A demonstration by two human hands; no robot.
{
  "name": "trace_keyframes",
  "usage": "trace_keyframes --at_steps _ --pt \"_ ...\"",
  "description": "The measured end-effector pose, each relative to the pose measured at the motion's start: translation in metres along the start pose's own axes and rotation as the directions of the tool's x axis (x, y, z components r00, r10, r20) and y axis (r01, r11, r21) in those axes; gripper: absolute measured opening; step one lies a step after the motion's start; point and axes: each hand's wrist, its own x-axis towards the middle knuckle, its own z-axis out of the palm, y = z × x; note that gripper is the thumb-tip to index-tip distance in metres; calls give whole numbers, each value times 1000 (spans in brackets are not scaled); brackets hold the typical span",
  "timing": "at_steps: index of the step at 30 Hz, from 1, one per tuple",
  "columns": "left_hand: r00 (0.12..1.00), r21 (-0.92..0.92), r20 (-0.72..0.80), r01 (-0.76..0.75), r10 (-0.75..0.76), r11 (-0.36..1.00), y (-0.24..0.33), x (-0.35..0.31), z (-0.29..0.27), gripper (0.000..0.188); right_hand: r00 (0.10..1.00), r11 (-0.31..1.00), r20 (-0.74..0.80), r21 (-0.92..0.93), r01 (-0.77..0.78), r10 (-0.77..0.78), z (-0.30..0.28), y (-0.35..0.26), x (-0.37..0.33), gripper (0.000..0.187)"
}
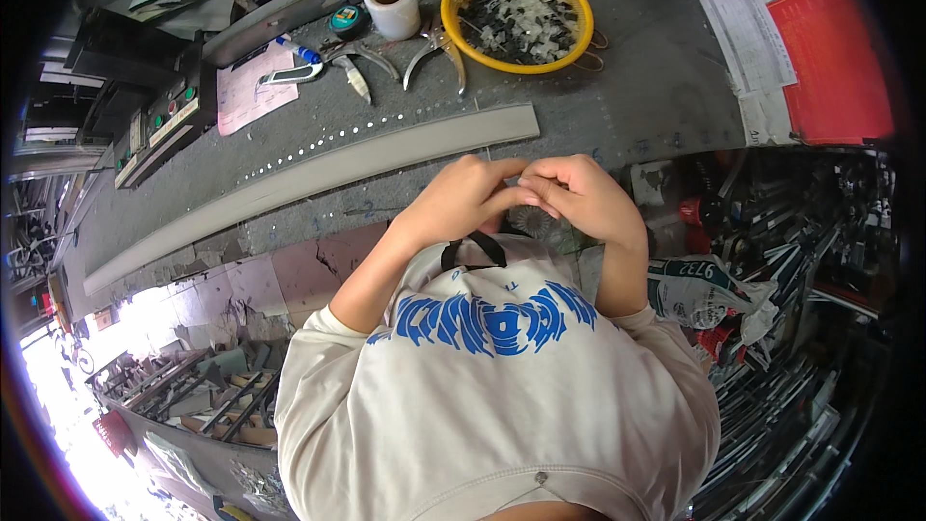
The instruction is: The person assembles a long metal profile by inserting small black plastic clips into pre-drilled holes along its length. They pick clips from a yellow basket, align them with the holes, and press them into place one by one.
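Observation:
My left hand and my right hand meet at the bench's near edge, fingertips touching. Both have their fingers closed in a pinch; whatever may be between them is hidden or too small to make out. Just beyond them lies a long flat grey strip, running away to the left across the dark bench. Along its far side runs a row of small white dots. A yellow basket, holding many small clear and black pieces, stands behind my hands.
Pliers, a utility knife, a blue marker, a tape measure and a roll of clear film lie at the back. A control box stands left. Metal strips fill the space at right, beside a plastic bag.

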Motion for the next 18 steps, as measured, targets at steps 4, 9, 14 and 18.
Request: trace_keyframes --at_steps 4,9,14,18 --pt "946 -140 -318 16 -60 990 -15 -10 -12 25 999 990 -37 141 -26 32 -41 15 -17 24" --pt "857 -269 -467 97 -218 958 -35 -5 -18 27 984 960 -174 280 27 23 -83 41 -35 25" --pt "935 -186 -293 150 -200 971 -45 18 -6 28 901 723 -415 583 371 -127 -83 52 -12 31" --pt "982 76 -119 -137 146 988 -51 45 6 29 882 175 -320 902 396 -346 -76 56 13 33"
